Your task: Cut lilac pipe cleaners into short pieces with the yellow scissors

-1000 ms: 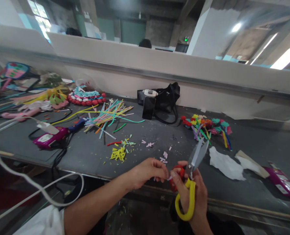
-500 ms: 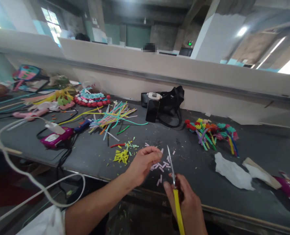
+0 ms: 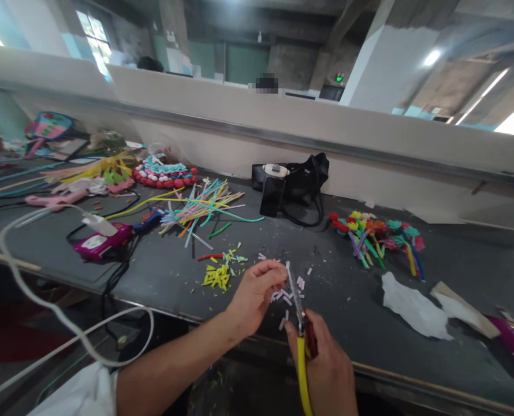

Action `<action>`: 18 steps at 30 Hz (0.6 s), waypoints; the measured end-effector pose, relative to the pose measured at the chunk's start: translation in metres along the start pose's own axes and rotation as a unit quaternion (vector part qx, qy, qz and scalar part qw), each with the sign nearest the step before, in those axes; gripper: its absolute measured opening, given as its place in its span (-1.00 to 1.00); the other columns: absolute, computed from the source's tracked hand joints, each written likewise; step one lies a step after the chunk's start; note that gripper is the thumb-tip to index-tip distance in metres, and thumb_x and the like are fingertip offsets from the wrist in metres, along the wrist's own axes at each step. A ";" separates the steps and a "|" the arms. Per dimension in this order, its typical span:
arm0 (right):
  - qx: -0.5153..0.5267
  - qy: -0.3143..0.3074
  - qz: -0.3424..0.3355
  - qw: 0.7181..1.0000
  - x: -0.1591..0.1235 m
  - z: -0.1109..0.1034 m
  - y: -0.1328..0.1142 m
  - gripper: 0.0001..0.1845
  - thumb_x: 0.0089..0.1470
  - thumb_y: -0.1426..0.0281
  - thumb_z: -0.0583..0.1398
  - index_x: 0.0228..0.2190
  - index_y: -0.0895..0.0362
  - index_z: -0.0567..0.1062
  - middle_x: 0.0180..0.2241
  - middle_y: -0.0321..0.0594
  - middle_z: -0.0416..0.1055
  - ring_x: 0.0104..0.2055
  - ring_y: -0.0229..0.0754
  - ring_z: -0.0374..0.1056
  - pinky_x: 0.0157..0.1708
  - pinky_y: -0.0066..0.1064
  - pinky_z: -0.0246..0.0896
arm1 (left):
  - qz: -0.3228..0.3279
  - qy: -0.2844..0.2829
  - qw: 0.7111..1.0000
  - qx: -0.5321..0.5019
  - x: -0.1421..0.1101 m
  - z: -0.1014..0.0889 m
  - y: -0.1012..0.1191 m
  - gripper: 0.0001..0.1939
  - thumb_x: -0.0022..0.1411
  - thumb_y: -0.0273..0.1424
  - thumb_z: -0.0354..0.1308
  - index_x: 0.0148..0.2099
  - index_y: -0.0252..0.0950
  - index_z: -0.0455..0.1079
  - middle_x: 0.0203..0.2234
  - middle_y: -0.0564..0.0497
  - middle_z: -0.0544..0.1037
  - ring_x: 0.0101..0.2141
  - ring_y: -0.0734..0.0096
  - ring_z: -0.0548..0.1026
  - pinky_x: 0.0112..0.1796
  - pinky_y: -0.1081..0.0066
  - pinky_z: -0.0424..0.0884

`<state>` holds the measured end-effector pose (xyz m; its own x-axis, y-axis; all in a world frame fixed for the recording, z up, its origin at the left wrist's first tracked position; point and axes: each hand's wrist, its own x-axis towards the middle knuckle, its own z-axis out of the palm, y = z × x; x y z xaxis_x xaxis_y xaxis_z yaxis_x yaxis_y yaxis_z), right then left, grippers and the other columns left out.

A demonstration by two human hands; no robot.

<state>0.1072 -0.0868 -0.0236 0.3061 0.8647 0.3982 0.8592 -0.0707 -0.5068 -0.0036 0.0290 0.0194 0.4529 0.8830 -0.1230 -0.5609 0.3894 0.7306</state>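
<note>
My left hand (image 3: 261, 289) is closed in a pinch over the table, with the pale tip of a lilac pipe cleaner (image 3: 287, 265) showing at the fingertips. My right hand (image 3: 326, 361) grips scissors (image 3: 297, 300) with a yellow handle. Their blades point up and away, right beside the left fingertips and the pipe cleaner. Below both hands lie short lilac cut pieces (image 3: 286, 299), partly hidden by the left hand. Left of that hand sits a small heap of yellow cut pieces (image 3: 216, 278), with mint-green pieces (image 3: 235, 257) and a red strip (image 3: 210, 256) behind it.
Long coloured pipe cleaners (image 3: 203, 208) lie behind the cut pieces. A black bag (image 3: 304, 185) and a phone (image 3: 272, 195) are by the partition. Fuzzy flowers (image 3: 378, 234) and crumpled white paper (image 3: 413, 306) lie to the right. Left are a purple device (image 3: 103, 242) and a white cable (image 3: 27, 292).
The scissors have swung left, bringing their blades up against my left fingertips. A red part of their handle now shows by my right hand. My left hand has stayed nearly in place.
</note>
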 end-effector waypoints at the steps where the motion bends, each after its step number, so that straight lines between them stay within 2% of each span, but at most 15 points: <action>1: -0.008 0.006 -0.007 1.000 0.001 0.000 0.000 -0.60 0.21 0.05 0.04 -0.18 0.10 0.43 -0.47 -0.25 0.49 -0.49 -0.18 0.45 -0.48 -0.46 0.24 | 0.001 0.002 1.000 0.001 0.000 0.000 0.000 -0.91 -0.05 -0.47 0.32 -0.44 -0.32 0.46 -0.53 0.09 0.46 -0.47 0.54 0.35 -0.33 0.45 0.24; 12: -0.045 0.015 -0.013 0.999 0.000 0.004 0.004 -0.58 0.23 0.04 0.01 -0.17 0.08 0.43 -0.47 -0.26 0.49 -0.49 -0.16 0.45 -0.49 -0.43 0.22 | 0.022 0.020 0.999 0.034 -0.002 0.002 0.001 -0.92 -0.04 -0.45 0.29 -0.47 -0.32 0.44 -0.55 0.10 0.43 -0.47 0.55 0.33 -0.34 0.48 0.23; 18: -0.021 0.028 -0.013 0.999 0.000 0.005 0.004 -0.60 0.23 0.06 0.03 -0.17 0.09 0.43 -0.50 -0.28 0.46 -0.51 -0.18 0.43 -0.47 -0.44 0.21 | 0.024 0.006 0.999 0.040 -0.001 0.001 0.000 -0.91 -0.02 -0.43 0.30 -0.46 -0.32 0.45 -0.55 0.10 0.42 -0.47 0.55 0.32 -0.35 0.49 0.23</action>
<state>0.1086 -0.0845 -0.0294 0.3053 0.8377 0.4529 0.8833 -0.0715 -0.4633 -0.0035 0.0277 0.0204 0.4192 0.9030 -0.0944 -0.5235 0.3254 0.7874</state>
